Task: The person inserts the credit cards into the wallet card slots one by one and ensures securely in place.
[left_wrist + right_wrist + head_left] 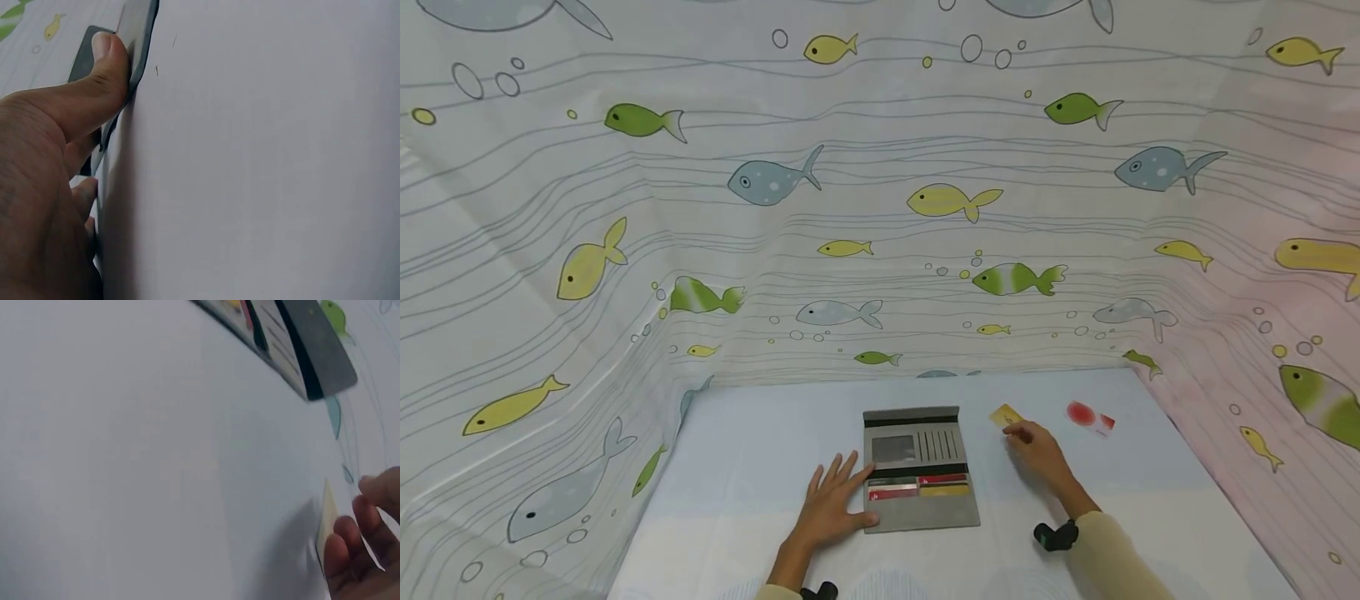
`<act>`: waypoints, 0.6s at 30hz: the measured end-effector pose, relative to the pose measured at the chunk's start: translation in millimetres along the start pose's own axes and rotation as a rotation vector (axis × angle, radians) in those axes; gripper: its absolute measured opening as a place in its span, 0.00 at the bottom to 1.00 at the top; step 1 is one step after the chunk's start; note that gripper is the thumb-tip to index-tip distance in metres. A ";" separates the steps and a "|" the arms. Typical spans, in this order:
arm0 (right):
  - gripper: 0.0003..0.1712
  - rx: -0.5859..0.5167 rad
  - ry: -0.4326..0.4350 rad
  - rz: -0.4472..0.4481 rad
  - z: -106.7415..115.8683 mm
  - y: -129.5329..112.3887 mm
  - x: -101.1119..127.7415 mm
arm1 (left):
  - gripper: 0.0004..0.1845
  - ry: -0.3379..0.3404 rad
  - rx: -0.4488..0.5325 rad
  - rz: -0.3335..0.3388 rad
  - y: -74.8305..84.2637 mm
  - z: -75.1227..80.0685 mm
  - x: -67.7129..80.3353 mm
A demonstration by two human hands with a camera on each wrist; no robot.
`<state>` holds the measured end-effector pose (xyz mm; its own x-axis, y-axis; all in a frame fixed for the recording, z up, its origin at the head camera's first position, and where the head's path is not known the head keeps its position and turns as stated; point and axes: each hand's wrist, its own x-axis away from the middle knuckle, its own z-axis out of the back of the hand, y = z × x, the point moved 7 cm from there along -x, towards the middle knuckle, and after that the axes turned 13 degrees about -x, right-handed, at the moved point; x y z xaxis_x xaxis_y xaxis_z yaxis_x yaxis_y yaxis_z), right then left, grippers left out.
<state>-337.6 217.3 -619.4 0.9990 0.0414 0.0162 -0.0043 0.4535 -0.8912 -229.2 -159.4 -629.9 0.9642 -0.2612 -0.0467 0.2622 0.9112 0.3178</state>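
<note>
A grey wallet (922, 513) lies unfolded on the table, with red, gold and pale cards (943, 490) in its lower pockets and a dark clear window above. My left hand (833, 510) rests at its left edge, fingers spread, with the thumb (111, 62) on the wallet's surface in the left wrist view. To the right of the wallet, my right hand (1036, 450) holds a gold-yellow card (1004, 414) by its near corner. From the right wrist, that card (326, 515) shows tilted edge-on against the curled fingertips (337, 550).
A white and red card (1091, 418) lies flat beyond the right hand. The pale cloth-covered table (760, 450) ends at a curtain (880, 283) printed with fish, which rises behind and along both sides.
</note>
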 end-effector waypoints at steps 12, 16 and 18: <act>0.35 0.203 0.066 -0.060 31.0 16.4 -24.2 | 0.47 0.013 0.012 -0.002 -1.2 -1.9 0.1; 0.45 0.248 0.011 -0.127 26.8 20.9 -28.2 | 0.47 0.018 0.000 -0.010 -1.3 -0.9 -0.1; 0.48 0.269 0.002 -0.142 24.7 20.0 -29.8 | 0.47 0.019 -0.001 -0.011 -1.5 0.4 -0.3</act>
<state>-368.5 247.1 -626.5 0.9905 -0.0409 0.1315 0.1245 0.6739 -0.7282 -229.9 -160.9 -630.0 0.9617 -0.2654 -0.0686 0.2733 0.9086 0.3159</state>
